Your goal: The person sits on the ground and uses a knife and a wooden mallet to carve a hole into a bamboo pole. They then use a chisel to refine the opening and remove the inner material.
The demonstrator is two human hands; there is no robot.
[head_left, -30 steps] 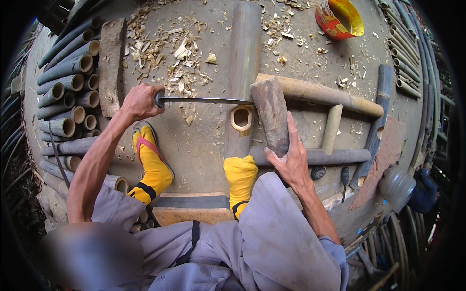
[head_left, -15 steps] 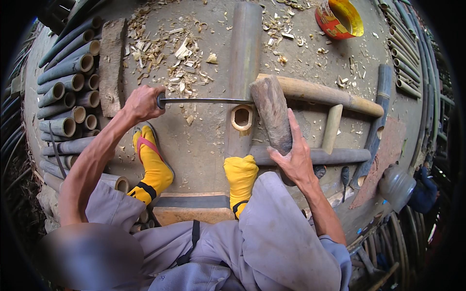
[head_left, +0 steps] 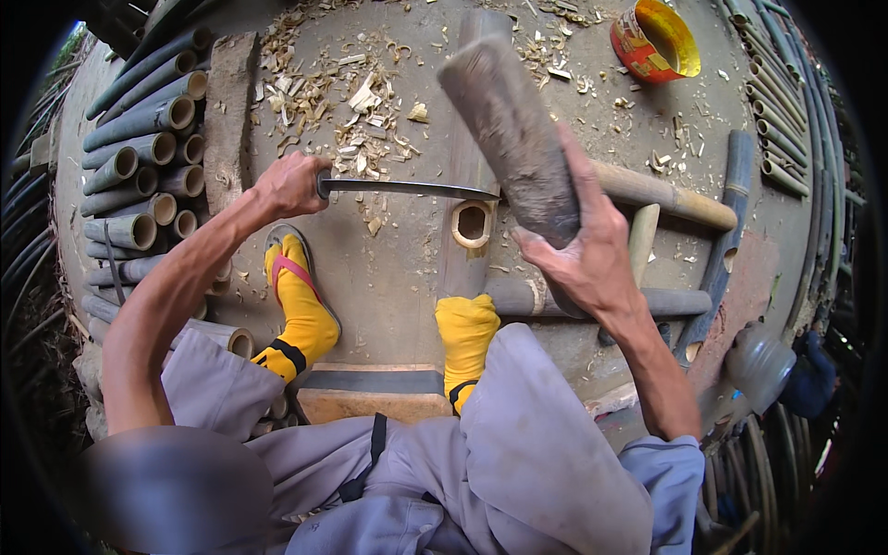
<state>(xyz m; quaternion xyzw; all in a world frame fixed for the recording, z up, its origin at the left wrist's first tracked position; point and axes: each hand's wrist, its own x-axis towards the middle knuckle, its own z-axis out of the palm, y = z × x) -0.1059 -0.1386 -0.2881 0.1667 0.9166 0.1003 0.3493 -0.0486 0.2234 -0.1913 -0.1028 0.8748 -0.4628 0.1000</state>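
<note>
My left hand (head_left: pixel 294 183) is closed round the dark handle of a long machete (head_left: pixel 402 188). Its blade lies level across a thick bamboo pole (head_left: pixel 472 157), just beyond a squarish hole (head_left: pixel 472 224) cut in the pole's wall. In my right hand (head_left: pixel 587 245) is a rough wooden block (head_left: pixel 513 134), gripped at its near end and raised above the pole, apart from the blade's tip. My yellow-socked foot (head_left: pixel 465 333) rests on the near part of the pole.
Cut bamboo tubes (head_left: pixel 139 153) are stacked at left beside a wooden plank (head_left: pixel 229 120). Wood chips (head_left: pixel 356 102) litter the floor. A red and yellow bucket (head_left: pixel 638 46) stands far right. A bamboo frame (head_left: pixel 666 196) and a clear plastic jug (head_left: pixel 758 365) lie at right.
My right hand has lifted the wooden block up from beside the pole, over the blade's tip end. The machete stays across the pole. The view has shifted slightly.
</note>
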